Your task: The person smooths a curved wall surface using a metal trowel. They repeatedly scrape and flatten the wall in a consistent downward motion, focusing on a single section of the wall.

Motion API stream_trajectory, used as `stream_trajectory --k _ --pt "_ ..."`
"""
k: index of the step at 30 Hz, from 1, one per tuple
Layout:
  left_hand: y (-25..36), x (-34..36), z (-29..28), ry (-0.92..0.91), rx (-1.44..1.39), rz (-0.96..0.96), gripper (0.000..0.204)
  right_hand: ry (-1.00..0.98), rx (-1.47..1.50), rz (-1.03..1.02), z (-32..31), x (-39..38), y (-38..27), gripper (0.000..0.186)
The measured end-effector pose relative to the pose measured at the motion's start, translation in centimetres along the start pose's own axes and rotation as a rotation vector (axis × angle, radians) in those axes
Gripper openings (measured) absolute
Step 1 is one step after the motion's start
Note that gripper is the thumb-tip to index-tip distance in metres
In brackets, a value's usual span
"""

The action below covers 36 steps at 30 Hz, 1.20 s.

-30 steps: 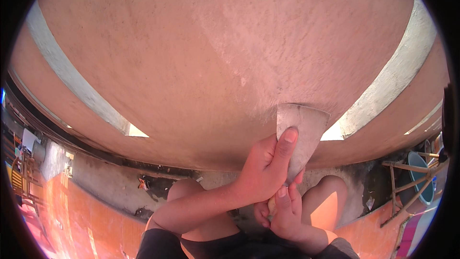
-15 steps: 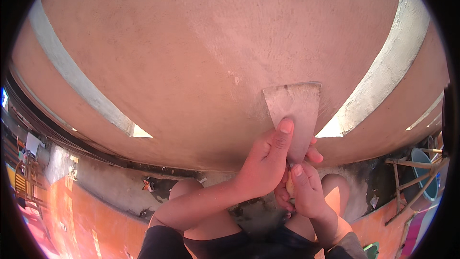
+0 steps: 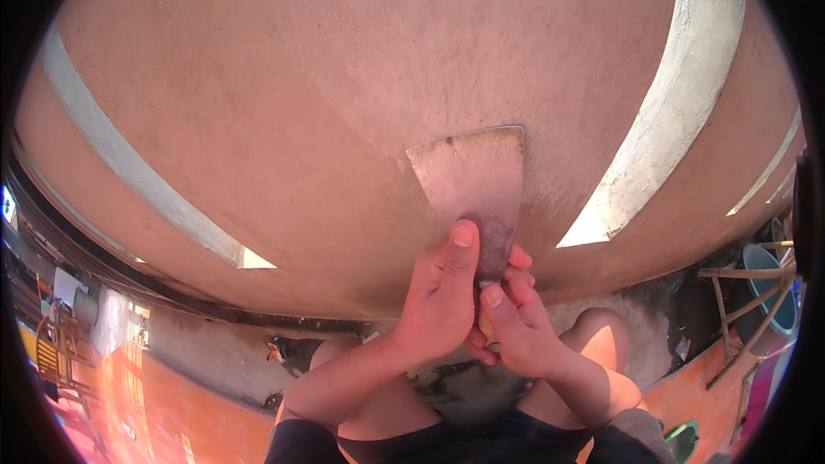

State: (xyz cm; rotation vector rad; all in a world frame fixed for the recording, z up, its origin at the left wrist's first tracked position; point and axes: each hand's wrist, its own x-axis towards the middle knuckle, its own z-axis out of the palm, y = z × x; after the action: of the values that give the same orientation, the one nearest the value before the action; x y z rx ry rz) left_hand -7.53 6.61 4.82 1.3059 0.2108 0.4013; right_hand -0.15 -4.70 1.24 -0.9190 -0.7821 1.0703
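Note:
A wide metal scraper (image 3: 475, 174) with a flared blade is between my two hands, its broad edge pointing up against the pinkish wall (image 3: 284, 120). My left hand (image 3: 440, 296) grips it low on the blade, thumb laid on the face and fingers hidden behind. My right hand (image 3: 516, 322) is closed round the scraper's wooden handle (image 3: 488, 331), which mostly disappears under the fingers; its thumb presses near where blade meets handle. Faint scratch marks show on the wall beside the blade.
Pale raised bands (image 3: 137, 155) run down the wall at left and right. A blue-green basin (image 3: 767, 288) stands by a wooden frame (image 3: 730, 318) at far right. A green container (image 3: 683, 441) is at lower right. Orange floor (image 3: 198, 387) lies behind a grey strip.
Both hands and the scraper have moved left and slightly up along the wall. The blade now leans a little more to the left. Both hands keep their hold.

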Motion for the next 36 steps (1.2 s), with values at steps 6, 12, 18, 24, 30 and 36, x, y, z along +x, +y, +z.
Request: stream_trajectory --k 6,12,18,24,30,36 --pt "-6.4 -1.1 -0.3 -0.124 0.068 -0.131 0.066 0.218 0.136 0.026 -0.3 -3.0 6.0 0.023" --pt "-1.9 0.3 -0.5 -0.141 0.144 -0.027 0.068 0.077 0.116 -0.018 0.1 -0.8 3.4 0.023" --pt "-3.6 -1.7 -1.6 -0.095 0.191 -0.269 0.068 -0.128 -0.085 0.204 -2.6 -3.5 5.2 0.031" --pt "-4.9 -4.1 -2.6 -0.152 0.173 -0.167 0.062 -0.063 -0.199 -0.144 -6.6 -2.1 -0.1 0.055" --pt "-6.2 -4.8 -1.1 -0.169 0.097 -0.081 0.053 0.041 0.019 0.095 -1.9 0.9 -2.1 0.047" --pt "-6.6 -4.5 1.1 -0.121 0.060 -0.144 0.051 0.344 -0.062 -0.134 -1.5 1.8 -1.7 0.031"
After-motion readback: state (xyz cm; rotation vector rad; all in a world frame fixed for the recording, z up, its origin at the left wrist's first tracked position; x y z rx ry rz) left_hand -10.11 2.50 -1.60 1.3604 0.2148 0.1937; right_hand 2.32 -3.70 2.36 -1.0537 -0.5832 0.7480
